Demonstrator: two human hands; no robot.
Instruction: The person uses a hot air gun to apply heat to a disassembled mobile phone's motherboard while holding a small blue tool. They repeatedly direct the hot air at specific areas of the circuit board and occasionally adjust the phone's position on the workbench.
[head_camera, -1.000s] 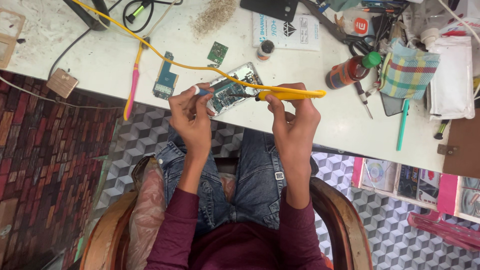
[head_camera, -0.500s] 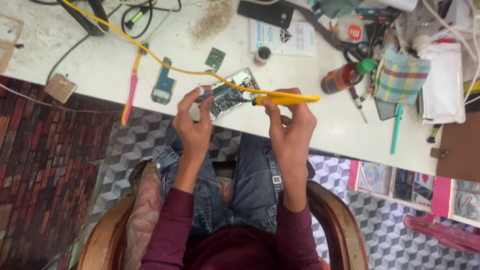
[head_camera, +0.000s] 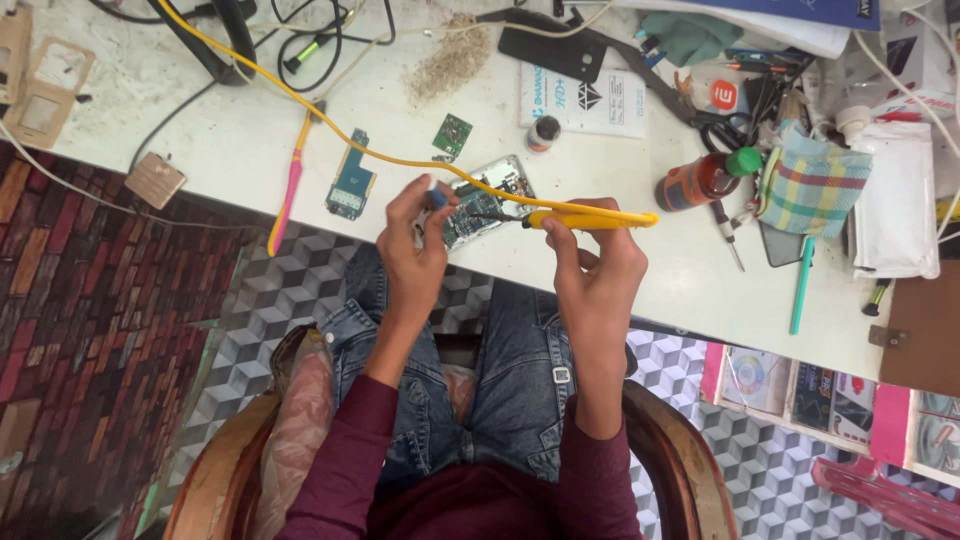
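One opened phone (head_camera: 485, 200), its back off and its grey and green insides showing, lies at the near edge of the white tabletop (head_camera: 250, 140). A blue circuit board (head_camera: 351, 186) and a pink toothbrush (head_camera: 288, 190) lie to its left, a small green board (head_camera: 452, 134) just behind it, and a brown bottle with a green cap (head_camera: 705, 177) to its right. The left hand (head_camera: 415, 250) pinches the phone's left end. The right hand (head_camera: 590, 275) grips a yellow soldering iron (head_camera: 590, 217), its tip resting on the phone and its yellow cord (head_camera: 300, 100) crossing over it.
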